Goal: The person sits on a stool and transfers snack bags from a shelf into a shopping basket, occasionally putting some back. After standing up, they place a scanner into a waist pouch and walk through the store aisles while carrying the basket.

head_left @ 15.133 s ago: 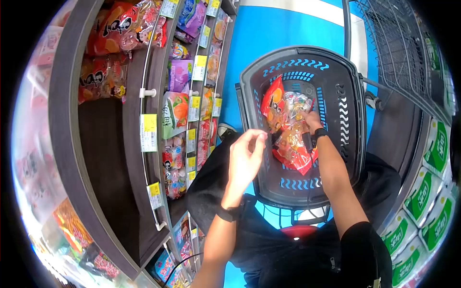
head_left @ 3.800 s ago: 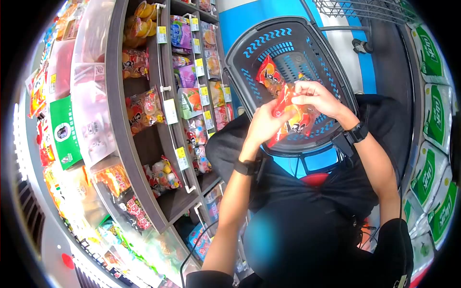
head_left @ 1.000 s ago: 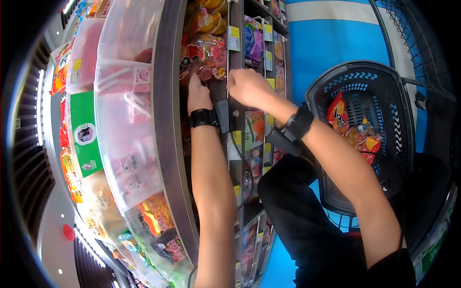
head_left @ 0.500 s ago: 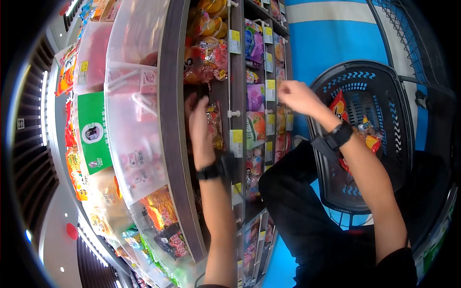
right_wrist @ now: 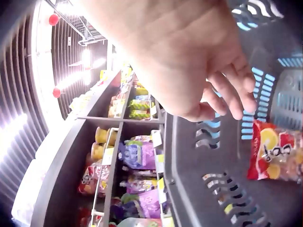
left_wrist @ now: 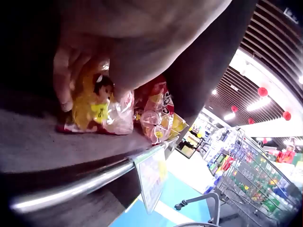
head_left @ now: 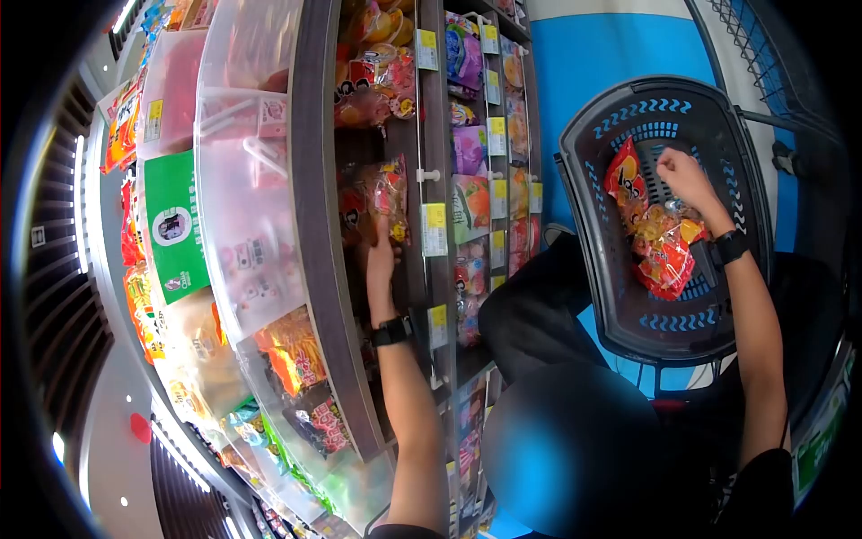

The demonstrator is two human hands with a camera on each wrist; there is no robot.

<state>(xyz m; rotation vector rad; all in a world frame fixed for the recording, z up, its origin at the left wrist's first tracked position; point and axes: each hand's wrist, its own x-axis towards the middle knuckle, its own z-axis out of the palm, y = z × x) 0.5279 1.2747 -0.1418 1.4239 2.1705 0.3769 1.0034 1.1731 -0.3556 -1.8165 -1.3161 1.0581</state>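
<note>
My left hand [head_left: 382, 265] reaches into the dark shelf and grips a clear-and-red snack bag [head_left: 388, 193]. In the left wrist view, fingers and thumb lie on either side of that bag [left_wrist: 102, 106], which stands on the shelf board and shows a cartoon figure. My right hand [head_left: 687, 184] is over the black basket [head_left: 584, 260], its fingers loosely bent and holding nothing. Below it in the basket lie a red bag with an orange picture [head_left: 626, 184] and another red-and-clear bag [head_left: 664, 260]. The right wrist view shows the right hand [right_wrist: 189, 61] above the basket's slotted wall.
Another red bag [head_left: 377, 85] sits farther along the same shelf. A white rail [head_left: 429, 175] with price tags [head_left: 434, 229] runs along its front. Lower shelves hold purple bags [head_left: 469, 148]. Clear plastic bins [head_left: 256, 207] stand at the left, a wire cart [head_left: 750, 54] beyond the basket.
Seconds ago both hands held a red bag over the basket; two bags now lie inside. Since then my left hand has taken hold of a shelf bag, while my right hand swung back over the basket.
</note>
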